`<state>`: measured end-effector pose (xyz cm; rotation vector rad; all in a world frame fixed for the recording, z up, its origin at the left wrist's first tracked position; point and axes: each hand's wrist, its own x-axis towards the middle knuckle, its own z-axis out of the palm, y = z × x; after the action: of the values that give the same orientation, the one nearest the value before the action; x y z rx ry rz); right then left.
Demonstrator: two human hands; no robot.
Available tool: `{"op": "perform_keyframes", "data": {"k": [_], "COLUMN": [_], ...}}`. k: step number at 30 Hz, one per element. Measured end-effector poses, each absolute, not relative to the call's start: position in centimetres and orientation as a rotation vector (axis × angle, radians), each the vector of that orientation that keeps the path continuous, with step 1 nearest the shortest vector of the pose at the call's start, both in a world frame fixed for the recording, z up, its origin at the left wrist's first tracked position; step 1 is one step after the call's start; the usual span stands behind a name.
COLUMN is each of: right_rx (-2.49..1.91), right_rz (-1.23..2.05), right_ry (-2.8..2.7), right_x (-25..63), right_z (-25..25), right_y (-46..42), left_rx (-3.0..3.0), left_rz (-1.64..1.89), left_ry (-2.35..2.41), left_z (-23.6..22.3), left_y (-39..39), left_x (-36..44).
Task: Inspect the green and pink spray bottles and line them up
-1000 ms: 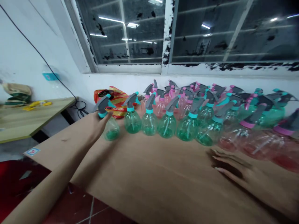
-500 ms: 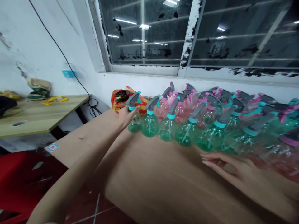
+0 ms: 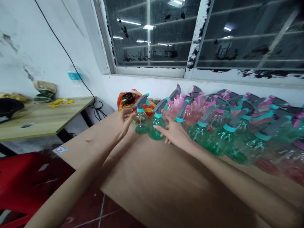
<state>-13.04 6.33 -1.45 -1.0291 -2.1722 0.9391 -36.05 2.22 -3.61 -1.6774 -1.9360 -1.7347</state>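
Bottle, rounded, translucent green, turquoise collar

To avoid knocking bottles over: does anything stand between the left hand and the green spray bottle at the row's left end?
Nothing visible does: the left hand is close beside that green spray bottle, at its left; the second green bottle stands at its right.

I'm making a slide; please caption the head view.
Left hand and right hand beside green trigger spray bottles on a brown table.
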Motion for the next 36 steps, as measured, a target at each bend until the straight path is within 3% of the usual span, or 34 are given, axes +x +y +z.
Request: {"op": "perform_keyframes", "data": {"k": [6,16,30,36], "right_rx": [-1.091,-1.106,-0.956,-1.018], "right_rz": [1.154,1.080,0.853,0.729], "right_ry": [-2.104,-2.183,-2.429,-2.425], "right_x": [-15.4,-15.0,-7.3,-1.8], "right_z": [-1.9,-1.4,0.2,0.6], "right_y": [7.2,5.8,-2.3,-3.0], "left_rx": [-1.584,-1.507,-2.415,-2.462], "left_rz": [-1.817,-1.829,-1.714,-1.536], "left_ry": [-1.877,-1.894,-1.927,-1.888], "left_z": [-4.2,-1.4,-0.2,-0.1], "left_y": [-3.7,-6.4,-5.7,-4.9], "left_x": [-36.0,-33.0,-22.7,-17.2]}}
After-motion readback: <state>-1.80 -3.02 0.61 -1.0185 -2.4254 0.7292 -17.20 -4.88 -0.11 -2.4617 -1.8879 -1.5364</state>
